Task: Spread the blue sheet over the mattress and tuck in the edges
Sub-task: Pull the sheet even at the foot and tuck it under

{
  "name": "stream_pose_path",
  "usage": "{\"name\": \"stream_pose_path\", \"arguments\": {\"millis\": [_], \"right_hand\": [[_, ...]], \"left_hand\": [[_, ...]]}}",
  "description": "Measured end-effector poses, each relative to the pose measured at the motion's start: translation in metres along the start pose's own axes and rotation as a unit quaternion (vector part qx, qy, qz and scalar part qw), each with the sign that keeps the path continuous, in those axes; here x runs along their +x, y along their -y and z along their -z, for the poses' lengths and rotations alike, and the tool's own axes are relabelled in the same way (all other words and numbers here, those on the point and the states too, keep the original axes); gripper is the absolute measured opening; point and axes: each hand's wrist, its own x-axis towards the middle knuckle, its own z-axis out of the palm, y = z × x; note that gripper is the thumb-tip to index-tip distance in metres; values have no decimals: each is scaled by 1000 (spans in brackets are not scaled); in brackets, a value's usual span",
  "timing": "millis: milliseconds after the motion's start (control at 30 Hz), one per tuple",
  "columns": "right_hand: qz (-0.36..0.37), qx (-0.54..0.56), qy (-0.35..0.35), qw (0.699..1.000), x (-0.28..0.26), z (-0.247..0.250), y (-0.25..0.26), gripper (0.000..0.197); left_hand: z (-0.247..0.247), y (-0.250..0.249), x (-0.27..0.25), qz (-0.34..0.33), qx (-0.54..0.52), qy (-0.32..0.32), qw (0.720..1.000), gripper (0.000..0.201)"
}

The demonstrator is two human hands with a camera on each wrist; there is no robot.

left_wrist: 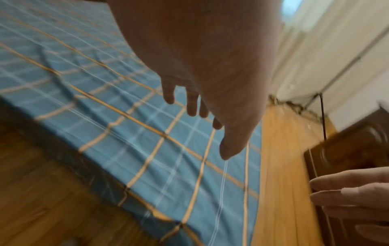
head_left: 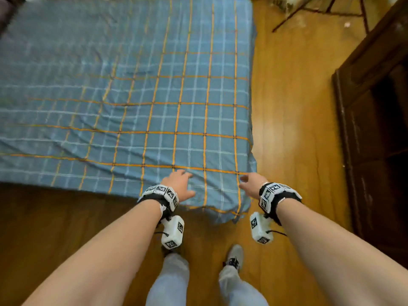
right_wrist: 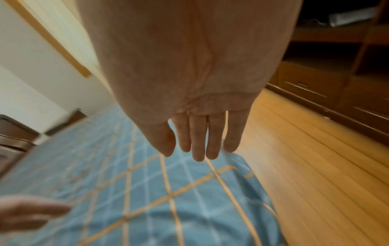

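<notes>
On the wooden floor (head_left: 287, 129), mattress covered by blue sheet (head_left: 132, 96), dark cabinet (head_left: 375, 129) beside it, left hand (head_left: 180, 184) and right hand (head_left: 251, 184) held over its near corner, fingers extended, nothing gripped.

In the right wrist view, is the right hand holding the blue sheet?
No, the right hand hangs with straight fingers above the blue sheet and grips nothing.

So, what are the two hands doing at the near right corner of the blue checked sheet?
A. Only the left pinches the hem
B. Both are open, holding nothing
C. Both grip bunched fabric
B: the left hand and right hand show straight, spread fingers above the blue checked sheet, gripping no fabric.
</notes>
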Motion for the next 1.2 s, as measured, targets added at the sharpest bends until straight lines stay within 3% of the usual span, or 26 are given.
{"name": "stream_pose_path", "arguments": {"millis": [133,300,467,667,767,933,1200], "right_hand": [[77,-19,-44,996,-48,47,114,40],[134,-79,-9,988,-96,38,262,44],[211,-119,-1,970,-129,-10,411,52],[263,-161,-11,951,-159,-105,573,64],[318,-214,-29,923,-176,-146,655,71],[364,-267,-24,892,-172,-200,780,85],[388,-288,22,875,-75,-302,989,86]], "left_hand": [[79,62,-87,79,-53,-42,995,56],[145,167,-181,161,-116,-94,976,55],[163,295,-266,228,-151,-139,952,52],[146,457,-362,295,-168,-161,927,53],[140,536,-405,333,-170,-170,912,56],[135,655,-437,373,-187,-189,889,63],[136,867,-417,414,-244,-187,857,54]]}}
